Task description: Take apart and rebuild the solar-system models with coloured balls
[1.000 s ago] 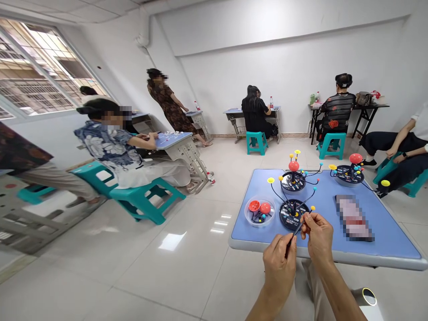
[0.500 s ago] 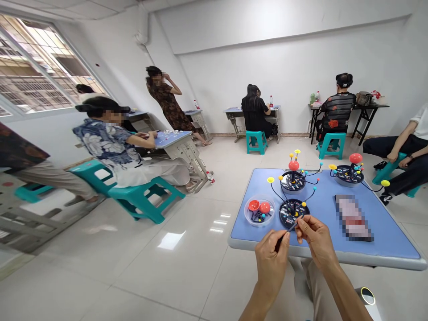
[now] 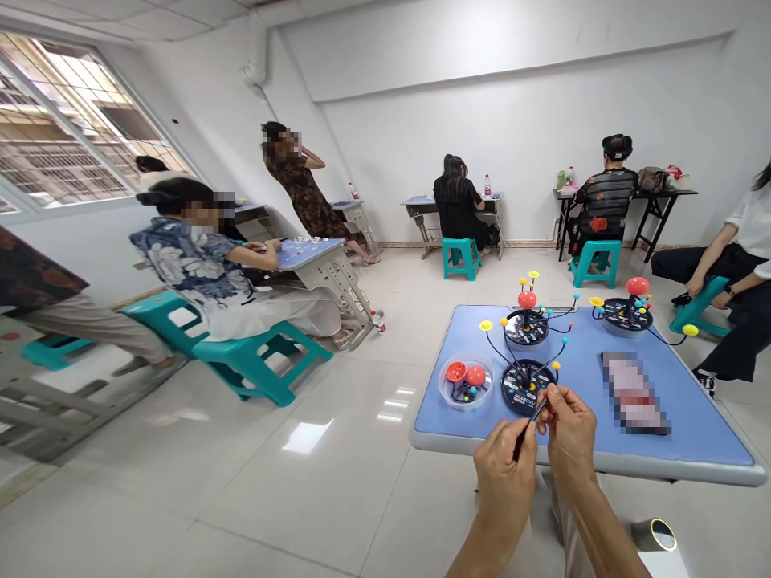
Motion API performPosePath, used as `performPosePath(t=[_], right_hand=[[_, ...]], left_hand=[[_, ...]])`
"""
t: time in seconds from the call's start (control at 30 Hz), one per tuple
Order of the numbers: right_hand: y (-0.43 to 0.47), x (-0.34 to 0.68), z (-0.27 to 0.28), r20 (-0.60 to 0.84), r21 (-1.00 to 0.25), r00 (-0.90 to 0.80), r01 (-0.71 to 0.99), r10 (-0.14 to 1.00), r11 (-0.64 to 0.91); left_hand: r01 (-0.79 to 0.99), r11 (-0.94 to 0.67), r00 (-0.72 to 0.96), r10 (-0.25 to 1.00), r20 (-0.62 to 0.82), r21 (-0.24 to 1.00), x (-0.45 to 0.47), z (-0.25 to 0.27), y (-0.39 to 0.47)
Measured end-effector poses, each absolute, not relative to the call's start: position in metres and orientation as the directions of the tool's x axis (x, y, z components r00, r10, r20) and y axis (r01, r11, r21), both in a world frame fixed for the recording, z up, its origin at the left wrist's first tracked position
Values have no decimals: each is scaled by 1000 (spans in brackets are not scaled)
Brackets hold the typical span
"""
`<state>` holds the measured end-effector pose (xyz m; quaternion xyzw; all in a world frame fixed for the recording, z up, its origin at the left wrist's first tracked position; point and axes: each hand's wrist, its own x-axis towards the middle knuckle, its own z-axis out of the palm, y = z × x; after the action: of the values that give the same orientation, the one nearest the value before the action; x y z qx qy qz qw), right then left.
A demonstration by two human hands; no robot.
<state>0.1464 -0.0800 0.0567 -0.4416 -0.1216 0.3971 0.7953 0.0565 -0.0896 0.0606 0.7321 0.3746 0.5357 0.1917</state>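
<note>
My left hand pinches one end of a thin black rod, close to the table's front edge. At the rod's other end, the fingers of my right hand are closed on it. A small yellow ball shows just above my right fingertips; its join to the rod is hidden. Right behind my hands sits a round black base with printed labels and curved black arms, one tipped by a yellow cup. To its left, a clear round dish holds a red half-shell, a red ball and small black parts.
Two planet models with red balls, one in the middle and one on the right, stand at the back of the blue table. A phone lies on the right. Other people sit at desks; one sits close by on the right.
My left hand has moved right, closer to my right hand. My right fingers have shifted slightly right, and the small yellow ball has moved right with them. The rod stays in both hands.
</note>
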Motion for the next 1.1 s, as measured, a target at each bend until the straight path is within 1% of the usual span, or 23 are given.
performPosePath(t=[0.07, 0.13, 0.17, 0.2, 0.23, 0.3, 0.37, 0.47, 0.53, 0.6, 0.63, 0.7, 0.73, 0.8, 0.87, 0.93, 1.0, 1.1], right_hand=[[-76, 156, 59, -167, -799, 682, -517, 712, 308], [-73, 174, 62, -182, -796, 753, -490, 632, 355], [-72, 185, 64, -198, -792, 796, -474, 572, 385], [-72, 196, 65, -188, -793, 821, -451, 539, 411], [-72, 205, 66, -154, -807, 825, -423, 544, 412], [-75, 214, 66, -95, -836, 806, -383, 584, 393], [-79, 212, 64, -78, -856, 745, -391, 663, 338], [-84, 198, 58, -119, -860, 591, -463, 798, 214], [-85, 189, 54, -146, -858, 497, -494, 855, 141], [-85, 183, 52, -164, -858, 445, -505, 880, 96], [-85, 180, 51, -171, -858, 431, -508, 886, 81], [-84, 176, 51, -183, -857, 411, -511, 893, 60], [-84, 174, 52, -188, -858, 401, -512, 896, 49], [-84, 169, 52, -204, -859, 376, -511, 904, 19], [-86, 163, 53, -223, -858, 333, -514, 916, -22], [-89, 156, 52, -232, -854, 278, -518, 932, -58], [-93, 150, 51, -225, -851, 222, -518, 949, -80], [-100, 148, 49, -206, -873, 156, -476, 966, -109]], left_hand=[[374, -667, 121, 724, 679, 644, 54, 57, -92], [410, -671, 70, 699, 712, 618, 46, 53, -92], [427, -669, 47, 689, 723, 609, 40, 50, -91], [445, -663, 34, 684, 728, 602, 34, 47, -87], [464, -655, 32, 685, 728, 596, 28, 45, -82], [530, -616, 53, 710, 702, 583, 17, 42, -65], [645, -513, 46, 766, 642, 566, 9, 42, -44], [823, -303, 44, 878, 477, 481, 3, 46, -11], [889, -226, 85, 936, 342, 397, 0, 50, 5], [921, -210, 131, 961, 245, 329, -1, 54, 15], [925, -215, 149, 964, 222, 312, -2, 55, 17], [915, -234, 162, 959, 232, 329, -1, 58, 18], [896, -249, 157, 952, 261, 368, 0, 59, 16], [803, -318, 152, 927, 343, 504, 5, 61, 9], [596, -435, 195, 894, 404, 675, 14, 63, -2], [327, -490, 292, 866, 407, 808, 25, 64, -14], [129, -419, 380, 858, 345, 899, 35, 65, -24], [0, -245, 430, 875, 221, 969, 42, 65, -34]])
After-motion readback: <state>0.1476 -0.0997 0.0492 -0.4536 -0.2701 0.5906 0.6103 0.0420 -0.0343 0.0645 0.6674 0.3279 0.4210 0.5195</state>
